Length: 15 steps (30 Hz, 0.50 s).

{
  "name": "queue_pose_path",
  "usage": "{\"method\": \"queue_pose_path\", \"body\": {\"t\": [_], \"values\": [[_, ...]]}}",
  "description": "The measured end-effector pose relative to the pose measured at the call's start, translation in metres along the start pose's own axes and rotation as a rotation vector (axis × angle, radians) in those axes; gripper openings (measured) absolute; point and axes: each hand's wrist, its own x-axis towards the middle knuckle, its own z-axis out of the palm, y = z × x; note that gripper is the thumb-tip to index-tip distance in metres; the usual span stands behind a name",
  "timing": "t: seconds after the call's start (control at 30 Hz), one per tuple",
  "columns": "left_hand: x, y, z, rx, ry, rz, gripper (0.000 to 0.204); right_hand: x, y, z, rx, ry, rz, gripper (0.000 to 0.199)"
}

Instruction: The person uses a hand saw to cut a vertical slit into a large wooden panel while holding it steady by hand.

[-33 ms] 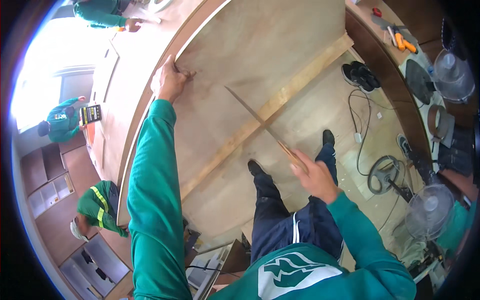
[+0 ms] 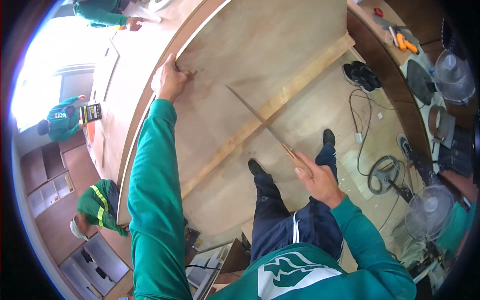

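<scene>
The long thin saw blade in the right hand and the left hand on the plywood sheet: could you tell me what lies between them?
In the head view, only bare brown plywood sheet lies between the saw's tip and the left hand.

Bright window (image 2: 35, 95) glaring at the left, brown cabinets (image 2: 47, 185) with open shelves below it, pale dusty floor (image 2: 320, 115) crossed by a thin cable (image 2: 361, 135), and two standing fans (image 2: 425, 212) beside a cluttered dark workbench (image 2: 395, 95) at the right.

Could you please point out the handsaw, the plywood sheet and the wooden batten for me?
handsaw (image 2: 255, 114): head view, middle of its blade.
plywood sheet (image 2: 270, 45): head view, bare upper face.
wooden batten (image 2: 295, 86): head view, its upper stretch.
</scene>
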Motion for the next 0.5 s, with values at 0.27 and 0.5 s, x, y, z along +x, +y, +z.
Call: {"method": "queue_pose_path", "body": {"t": [0.27,0.5], "values": [[-0.006,0.031,0.011,0.106,0.034,-0.061,0.045,0.21,-0.009,0.068,-0.135,0.051,-0.134,0.062],[-0.012,0.013,-0.005,0.148,-0.004,-0.077,0.046,0.235,-0.009,0.106,-0.107,0.018,-0.153,0.063]]}}
